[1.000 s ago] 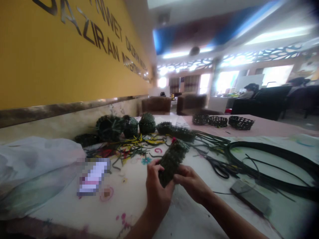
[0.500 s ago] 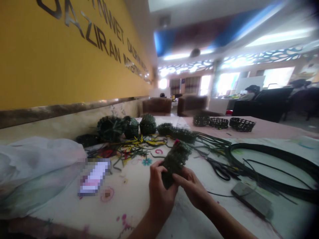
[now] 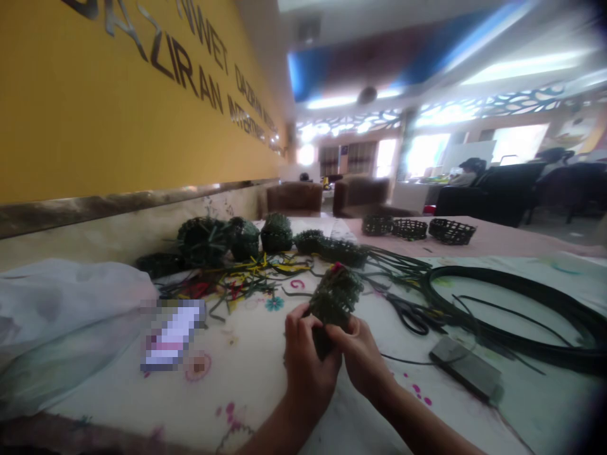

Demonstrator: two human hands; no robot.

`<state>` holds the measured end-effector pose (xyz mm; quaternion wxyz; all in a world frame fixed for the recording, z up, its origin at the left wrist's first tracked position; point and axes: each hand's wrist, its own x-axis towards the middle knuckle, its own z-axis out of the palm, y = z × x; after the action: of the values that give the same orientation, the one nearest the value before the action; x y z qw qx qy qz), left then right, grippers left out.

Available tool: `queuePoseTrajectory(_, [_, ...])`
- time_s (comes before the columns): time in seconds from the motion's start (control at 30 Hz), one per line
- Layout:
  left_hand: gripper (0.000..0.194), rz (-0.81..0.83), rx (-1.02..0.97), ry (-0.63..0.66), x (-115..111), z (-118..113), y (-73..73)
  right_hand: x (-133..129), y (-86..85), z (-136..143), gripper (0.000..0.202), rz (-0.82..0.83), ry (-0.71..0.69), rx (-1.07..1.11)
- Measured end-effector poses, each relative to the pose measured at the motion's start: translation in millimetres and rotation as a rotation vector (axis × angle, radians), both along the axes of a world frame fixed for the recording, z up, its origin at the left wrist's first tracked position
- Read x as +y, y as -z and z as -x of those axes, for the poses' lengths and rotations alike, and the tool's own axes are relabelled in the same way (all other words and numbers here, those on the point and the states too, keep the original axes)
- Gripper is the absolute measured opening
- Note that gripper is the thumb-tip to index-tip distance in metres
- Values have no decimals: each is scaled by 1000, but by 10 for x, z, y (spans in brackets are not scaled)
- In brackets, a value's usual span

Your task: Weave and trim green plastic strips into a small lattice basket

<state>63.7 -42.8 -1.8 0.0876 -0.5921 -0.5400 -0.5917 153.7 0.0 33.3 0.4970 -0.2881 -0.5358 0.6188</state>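
Both hands hold a small dark green woven basket (image 3: pixel 337 297) above the table, in the middle of the head view. My left hand (image 3: pixel 310 357) wraps round its lower left side with the fingers curled. My right hand (image 3: pixel 363 354) pinches the near right side, thumb pressed on the weave. A bit of pink shows at the basket's far end. A thin dark strand runs right from near my right hand towards a grey block (image 3: pixel 467 370). Black-handled scissors (image 3: pixel 410 314) lie just beyond my right hand.
A big coil of dark green strip (image 3: pixel 439 316) lies at the right. Several woven baskets (image 3: pixel 277 232) stand along the back, with cut strips (image 3: pixel 256 272) before them. A blurred-out phone-like thing (image 3: pixel 173 335) and a plastic bag (image 3: pixel 71 316) are at the left. People sit far off.
My right hand has shifted slightly up along the basket, which has turned a little more upright. The whole view has moved slightly, so the table things appear farther left.
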Motion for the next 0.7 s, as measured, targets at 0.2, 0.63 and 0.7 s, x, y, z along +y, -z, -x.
queuePoseTrajectory(0.2, [36, -8, 7, 7, 5, 33, -3, 69, 60, -34, 17, 17, -149, 52])
queuePoseTrajectory(0.63, [35, -21, -71, -6, -14, 148, -75, 318, 109, -176, 33, -45, -525, 32])
queuePoseTrajectory(0.7, [36, -25, -50, -6, -23, 141, -42, 300, 117, -164, 32, -14, -516, 43])
